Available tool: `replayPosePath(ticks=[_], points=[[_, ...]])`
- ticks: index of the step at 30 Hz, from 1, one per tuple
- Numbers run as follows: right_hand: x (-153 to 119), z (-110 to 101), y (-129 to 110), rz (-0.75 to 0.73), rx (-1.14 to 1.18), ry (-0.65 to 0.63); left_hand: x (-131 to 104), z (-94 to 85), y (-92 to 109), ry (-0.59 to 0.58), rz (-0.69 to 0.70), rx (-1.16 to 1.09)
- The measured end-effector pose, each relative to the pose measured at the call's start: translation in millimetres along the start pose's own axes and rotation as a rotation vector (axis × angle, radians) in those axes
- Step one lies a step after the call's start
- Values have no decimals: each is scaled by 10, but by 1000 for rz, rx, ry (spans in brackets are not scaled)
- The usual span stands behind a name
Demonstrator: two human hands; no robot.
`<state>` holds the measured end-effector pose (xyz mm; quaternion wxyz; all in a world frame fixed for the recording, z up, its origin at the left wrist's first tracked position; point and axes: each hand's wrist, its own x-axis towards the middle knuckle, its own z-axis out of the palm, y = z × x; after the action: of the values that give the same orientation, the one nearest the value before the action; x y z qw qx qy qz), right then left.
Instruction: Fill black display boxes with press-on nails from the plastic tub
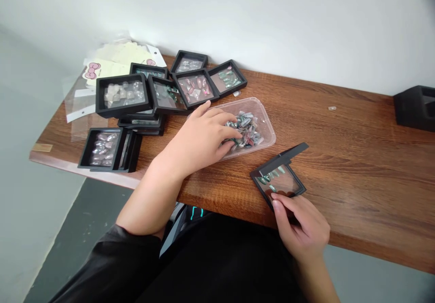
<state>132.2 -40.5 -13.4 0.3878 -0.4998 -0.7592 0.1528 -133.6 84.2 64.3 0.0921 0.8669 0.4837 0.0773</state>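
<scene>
My left hand [207, 133] reaches over a clear plastic tub [268, 128], fingers apart and curving down to the false nails [249, 128] heaped inside. Its fingertips touch the pile; whether one is picked up cannot be made out. My right hand [302, 223] is at the near edge of a black display frame [301, 186], thumb and index finger pinched together over its clear film. Anything between those fingertips is too small to name. Several green false nails [272, 176] lie on the film. A raised black flap [288, 154] stands along the frame's far side.
Black frames holding nails [195, 88] are clustered and stacked at the back left, with more frames [102, 149] near the left edge. Behind them lie cream cards [118, 56] and clear sleeves. A black box [416, 108] stands far right; a small clear piece [332, 108] lies mid-table.
</scene>
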Motion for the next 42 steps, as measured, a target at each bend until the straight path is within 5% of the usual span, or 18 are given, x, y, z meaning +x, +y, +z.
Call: replayPosePath(ticks=[13,24,33,38,42], points=[[7,7,3,-13,1,3,45,32,-41,31,25,-23],[12,19,2,-6,-10,3,-6,-92,103,498,302,-75],[14,39,-9,-3,-48,37,5,-67,25,441,76,-10],[3,39,-4,-11,-57,44,9,-55,-6,445,85,-7],[16,45,-7,-24,-53,50,18,-21,-59,572,176,0]])
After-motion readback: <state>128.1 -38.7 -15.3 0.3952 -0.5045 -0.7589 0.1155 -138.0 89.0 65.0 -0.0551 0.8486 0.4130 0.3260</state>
